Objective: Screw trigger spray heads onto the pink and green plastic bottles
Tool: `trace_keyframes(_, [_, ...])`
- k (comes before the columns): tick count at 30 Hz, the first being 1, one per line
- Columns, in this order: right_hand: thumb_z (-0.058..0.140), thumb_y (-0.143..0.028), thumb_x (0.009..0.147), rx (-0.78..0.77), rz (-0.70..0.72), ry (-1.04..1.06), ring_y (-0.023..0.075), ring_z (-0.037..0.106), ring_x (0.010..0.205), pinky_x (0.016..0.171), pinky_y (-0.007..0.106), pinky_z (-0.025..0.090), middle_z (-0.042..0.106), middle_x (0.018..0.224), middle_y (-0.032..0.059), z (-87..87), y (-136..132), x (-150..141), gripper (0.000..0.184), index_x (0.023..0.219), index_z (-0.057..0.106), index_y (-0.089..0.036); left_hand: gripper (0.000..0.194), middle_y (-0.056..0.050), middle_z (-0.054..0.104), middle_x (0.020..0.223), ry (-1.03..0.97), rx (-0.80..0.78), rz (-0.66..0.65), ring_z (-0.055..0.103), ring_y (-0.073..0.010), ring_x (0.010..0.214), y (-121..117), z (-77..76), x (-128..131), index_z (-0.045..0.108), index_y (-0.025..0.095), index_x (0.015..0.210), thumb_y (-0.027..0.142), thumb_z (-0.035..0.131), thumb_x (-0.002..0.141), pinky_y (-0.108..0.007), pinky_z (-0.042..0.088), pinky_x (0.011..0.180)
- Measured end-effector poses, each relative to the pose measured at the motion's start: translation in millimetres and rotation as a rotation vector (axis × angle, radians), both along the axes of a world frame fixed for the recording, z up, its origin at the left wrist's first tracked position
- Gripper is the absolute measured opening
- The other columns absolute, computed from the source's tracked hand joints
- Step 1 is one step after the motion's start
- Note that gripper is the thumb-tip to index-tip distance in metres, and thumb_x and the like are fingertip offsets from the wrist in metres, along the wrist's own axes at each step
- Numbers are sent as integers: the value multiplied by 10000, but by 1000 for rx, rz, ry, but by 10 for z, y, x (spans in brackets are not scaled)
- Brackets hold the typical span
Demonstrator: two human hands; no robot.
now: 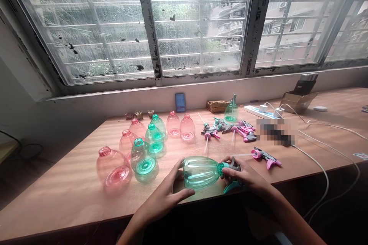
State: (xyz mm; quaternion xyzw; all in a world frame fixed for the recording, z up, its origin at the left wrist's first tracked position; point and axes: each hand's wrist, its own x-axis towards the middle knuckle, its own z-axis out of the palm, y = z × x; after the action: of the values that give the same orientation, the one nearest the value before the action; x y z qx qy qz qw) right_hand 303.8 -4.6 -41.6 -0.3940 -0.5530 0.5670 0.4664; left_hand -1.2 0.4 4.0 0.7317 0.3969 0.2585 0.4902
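A clear green spray bottle point(201, 172) lies on its side in the air at the table's front edge, its base to the left. My left hand point(169, 189) cups that base, thumb stretched out below and fingers partly hidden behind it. At the other end my right hand point(238, 172) is closed around the neck and the grey and green spray head, whose green trigger point(231, 186) points down. To the right of it lies a pink and grey spray head point(266, 157). Left of my hands stand open green bottles point(143, 160) and pink bottles point(113, 168).
Several loose spray heads point(230, 128) lie piled behind my right hand. A green bottle with its head fitted point(231, 111) stands farther back. A power strip point(263, 112) with white cables, a phone point(180, 102) and a cardboard box point(299, 99) line the wall under the window.
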Motion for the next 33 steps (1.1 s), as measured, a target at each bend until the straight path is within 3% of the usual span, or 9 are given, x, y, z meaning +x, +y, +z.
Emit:
trace_keyframes(13, [800, -474, 831, -10, -5, 9, 174, 600, 661, 639, 296, 458, 662, 702, -21, 5, -1, 10, 396, 1024, 614, -182, 880, -76, 371, 1635, 0, 1, -8, 249, -324, 1538, 0, 12, 5, 226, 271, 1605, 370, 725, 886, -501, 226, 1266])
trace_keyframes(19, [808, -468, 823, -14, -5, 8, 176, 608, 667, 660, 301, 473, 666, 703, -20, -4, 4, 14, 394, 1019, 617, -185, 887, -67, 301, 1670, 5, 0, 5, 232, -329, 1544, 8, -1, -2, 221, 279, 1606, 381, 730, 887, -508, 206, 1272])
trace_keyframes(25, [798, -472, 832, -9, -9, 4, 181, 612, 670, 648, 302, 468, 666, 710, -15, -11, 6, 12, 388, 1027, 622, -186, 886, -69, 348, 1648, 2, -5, 4, 249, -325, 1538, 1, 6, -2, 230, 284, 1606, 371, 733, 882, -502, 213, 1270])
trace_keyframes(33, [805, -473, 821, -13, -10, 9, 179, 613, 671, 665, 310, 477, 668, 704, -17, -24, 15, 14, 399, 1024, 622, -182, 967, -80, 231, 1690, -45, 14, -9, 321, -309, 1507, -14, -17, 5, 72, 323, 1625, 293, 704, 894, -487, 244, 1250])
